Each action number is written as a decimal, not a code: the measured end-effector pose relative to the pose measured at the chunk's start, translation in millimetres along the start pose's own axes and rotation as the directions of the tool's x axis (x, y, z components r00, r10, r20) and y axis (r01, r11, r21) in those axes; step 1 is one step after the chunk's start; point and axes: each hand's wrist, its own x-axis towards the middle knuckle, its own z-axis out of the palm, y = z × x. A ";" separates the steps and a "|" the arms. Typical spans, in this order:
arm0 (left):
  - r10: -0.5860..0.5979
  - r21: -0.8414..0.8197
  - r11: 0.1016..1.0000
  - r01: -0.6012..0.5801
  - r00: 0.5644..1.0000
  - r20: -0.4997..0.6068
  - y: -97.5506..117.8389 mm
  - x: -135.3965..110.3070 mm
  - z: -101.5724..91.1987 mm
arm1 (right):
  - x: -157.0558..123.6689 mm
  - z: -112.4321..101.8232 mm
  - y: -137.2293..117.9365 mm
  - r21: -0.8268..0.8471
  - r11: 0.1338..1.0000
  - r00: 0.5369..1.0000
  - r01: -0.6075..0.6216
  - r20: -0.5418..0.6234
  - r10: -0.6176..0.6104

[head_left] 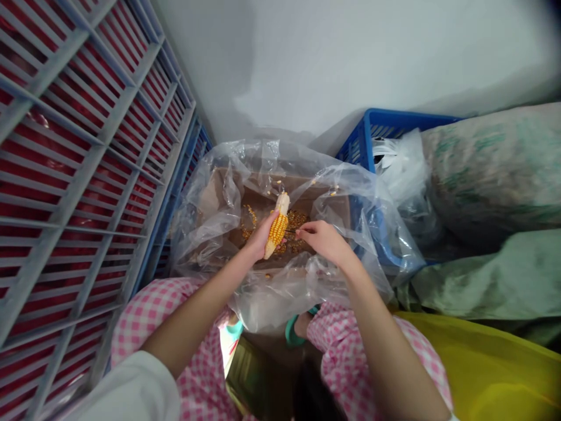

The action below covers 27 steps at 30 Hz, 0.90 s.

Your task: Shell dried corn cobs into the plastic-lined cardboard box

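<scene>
My left hand [259, 235] is closed round a corn cob [278, 227], held upright over a cardboard box [219, 202]. The cob's top is bare and its lower part still carries yellow kernels. My right hand [322, 240] is pinched on a thin dark tool [291, 232] whose tip touches the cob's side. Loose kernels [296, 220] lie on the box floor beneath both hands. A clear plastic bag [245, 169] lines the box and spills over its edges.
Grey slatted crates [79, 164] holding red goods stand stacked on the left. A blue crate [372, 134] with plastic sits behind the box on the right. Green sacks [491, 175] and a yellow bag [495, 368] fill the right side. My knees in pink checked cloth [184, 327] are below.
</scene>
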 end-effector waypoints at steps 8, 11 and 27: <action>0.001 0.051 0.999 -0.010 0.984 0.179 -2.4 0.6 0.4 | -2.5 -11.2 7.2 0.063 0.997 0.993 0.048 0.108 -0.054; -0.024 0.041 0.999 0.017 0.982 0.189 -1.0 1.4 1.1 | -4.5 -11.1 4.3 0.088 0.994 0.988 0.062 0.133 -0.073; -0.041 -0.006 0.999 0.042 0.992 0.119 3.6 -2.8 3.8 | -2.7 -10.1 4.6 0.072 0.997 0.998 0.011 0.065 -0.015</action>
